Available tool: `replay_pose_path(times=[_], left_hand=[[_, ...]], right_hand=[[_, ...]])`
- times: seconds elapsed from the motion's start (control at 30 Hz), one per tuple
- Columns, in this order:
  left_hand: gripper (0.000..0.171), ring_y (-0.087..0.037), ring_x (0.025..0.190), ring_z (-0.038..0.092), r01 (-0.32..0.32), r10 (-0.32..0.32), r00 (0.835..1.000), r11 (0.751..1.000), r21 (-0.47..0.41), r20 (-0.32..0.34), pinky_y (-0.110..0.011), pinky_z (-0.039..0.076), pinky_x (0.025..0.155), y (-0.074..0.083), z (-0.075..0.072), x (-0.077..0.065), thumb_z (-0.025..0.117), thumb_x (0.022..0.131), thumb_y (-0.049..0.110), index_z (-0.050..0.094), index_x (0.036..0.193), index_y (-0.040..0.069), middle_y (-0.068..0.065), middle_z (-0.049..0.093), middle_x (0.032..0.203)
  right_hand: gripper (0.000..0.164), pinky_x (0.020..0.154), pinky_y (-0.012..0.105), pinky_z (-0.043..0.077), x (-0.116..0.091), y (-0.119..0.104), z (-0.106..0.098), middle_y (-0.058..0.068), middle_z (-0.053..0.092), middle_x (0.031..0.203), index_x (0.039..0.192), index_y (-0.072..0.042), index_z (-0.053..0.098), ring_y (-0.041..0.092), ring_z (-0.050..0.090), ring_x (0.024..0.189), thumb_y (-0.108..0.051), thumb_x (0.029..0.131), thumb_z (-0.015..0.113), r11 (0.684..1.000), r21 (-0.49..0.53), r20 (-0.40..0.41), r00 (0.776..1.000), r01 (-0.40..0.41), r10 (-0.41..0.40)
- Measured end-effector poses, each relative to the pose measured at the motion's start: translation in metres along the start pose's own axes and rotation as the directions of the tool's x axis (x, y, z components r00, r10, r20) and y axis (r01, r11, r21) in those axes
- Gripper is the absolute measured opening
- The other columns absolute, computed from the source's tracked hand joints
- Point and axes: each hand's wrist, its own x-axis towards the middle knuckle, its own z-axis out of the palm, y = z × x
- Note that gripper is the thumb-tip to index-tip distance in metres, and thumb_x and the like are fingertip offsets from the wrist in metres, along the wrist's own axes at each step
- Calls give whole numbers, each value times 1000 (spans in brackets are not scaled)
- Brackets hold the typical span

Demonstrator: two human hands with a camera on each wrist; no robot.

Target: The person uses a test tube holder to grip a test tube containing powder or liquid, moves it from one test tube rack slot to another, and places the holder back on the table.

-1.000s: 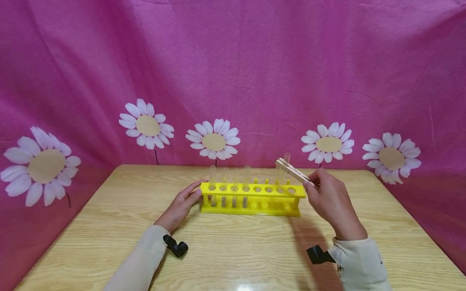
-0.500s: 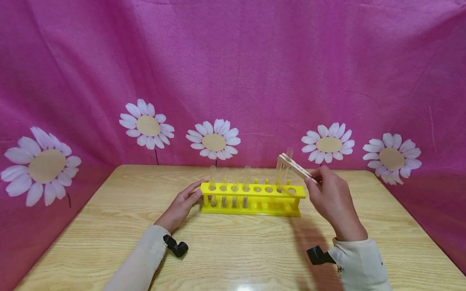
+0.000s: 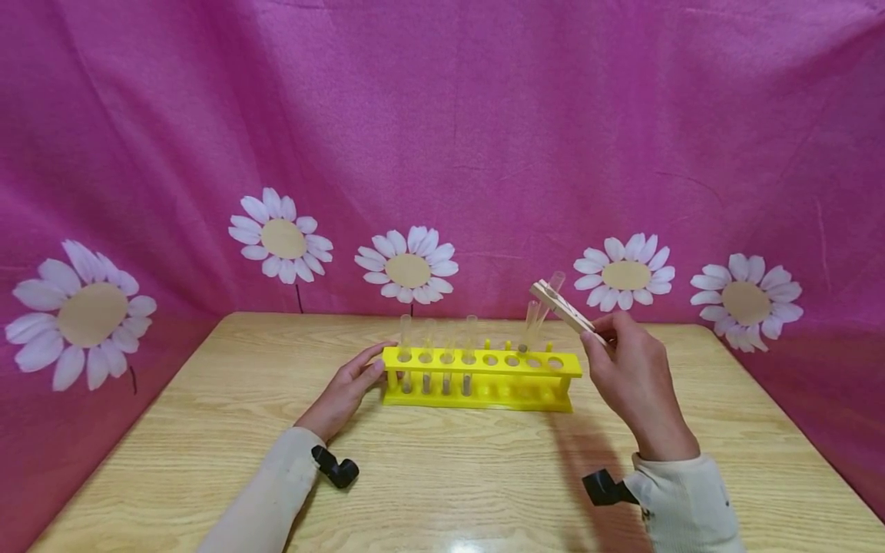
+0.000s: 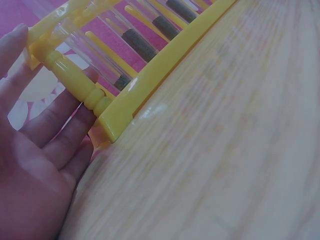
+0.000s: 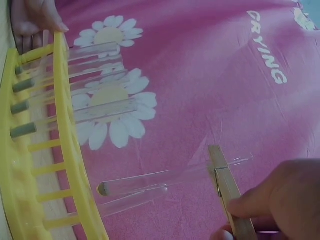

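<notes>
A yellow test tube rack (image 3: 477,401) stands on the table. My left hand (image 3: 346,392) holds its left end, thumb in front and fingers behind the end post, as the left wrist view shows. In my right hand (image 3: 632,376) is a wooden test tube clamp (image 3: 561,308), pinched between thumb and fingers. Its jaws hold a clear test tube (image 5: 150,181), tilted, with a little dark material at its rounded bottom. That bottom hovers just above the rack's top plate, toward the right. Several upright tubes (image 4: 140,45) with dark grey-green contents fill the rack's left holes.
Another clear tube (image 5: 130,201) sticks up at the rack's right end, behind the held tube in the head view. Yellow pegs (image 3: 508,346) rise along the back. A pink curtain (image 3: 484,192) with printed daisies hangs behind the wooden table (image 3: 442,476).
My right hand has raised the clamp and tube up and slightly right, lifting the tube's bottom out of a hole on the right side of the rack. My left hand has stayed on the rack.
</notes>
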Motion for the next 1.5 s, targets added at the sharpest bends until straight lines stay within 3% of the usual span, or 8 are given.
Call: replay_pose_path(times=[0.3, 0.43, 0.6, 0.77, 1.0, 1.5], left_hand=[[52, -25, 123, 48, -10, 10, 1000, 1000, 4, -1, -45, 35, 109, -1, 0, 1, 49, 99, 45, 41, 147, 25, -2, 44, 145], [50, -26, 122, 49, -2, 2, 1000, 1000, -3, -3, -46, 34, 109, -1, -1, 1, 49, 99, 45, 42, 146, 27, -2, 43, 145], [48, -27, 123, 48, 2, -2, 1000, 1000, -23, -1, -46, 33, 110, -1, 0, 1, 49, 99, 44, 43, 145, 29, -2, 42, 146], [56, -28, 125, 46, 10, -10, 1000, 1000, -27, 5, -47, 33, 110, -1, 0, 2, 49, 99, 44, 38, 149, 22, -3, 42, 147], [57, -27, 125, 46, 5, -5, 1000, 1000, -29, 0, -47, 33, 110, -1, 0, 2, 49, 99, 43, 36, 149, 19, -2, 42, 146], [56, -27, 127, 44, -10, 10, 1000, 1000, -24, 10, -47, 32, 111, 0, 0, 1, 48, 100, 41, 36, 150, 18, -2, 40, 148]], right_hand=[[19, 58, 31, 52, -1, -5, 1, 17, 60, 94, 110, 0, 56, 27, 51, 71, -13, 95, 59, 1000, 4, 13, 1000, -1, 1], [19, 58, 30, 50, -1, -6, 3, 16, 60, 93, 109, 0, 56, 26, 50, 71, -12, 95, 60, 1000, -1, 34, 999, -3, 3], [19, 58, 29, 51, 0, -5, 5, 16, 59, 94, 110, 0, 55, 25, 50, 71, -12, 95, 60, 1000, -4, 87, 996, -11, 12], [18, 53, 27, 49, 0, -6, 6, 16, 58, 93, 109, -1, 54, 24, 49, 69, -11, 95, 60, 1000, -14, 137, 990, -26, 27], [18, 53, 27, 48, 0, -6, 8, 16, 59, 94, 108, -2, 54, 24, 49, 70, -13, 95, 60, 998, -28, 184, 982, -47, 52], [18, 60, 30, 49, 2, -2, 11, 14, 62, 90, 104, 1, 60, 24, 52, 73, -11, 92, 64, 997, -74, 249, 968, -9, 27]])
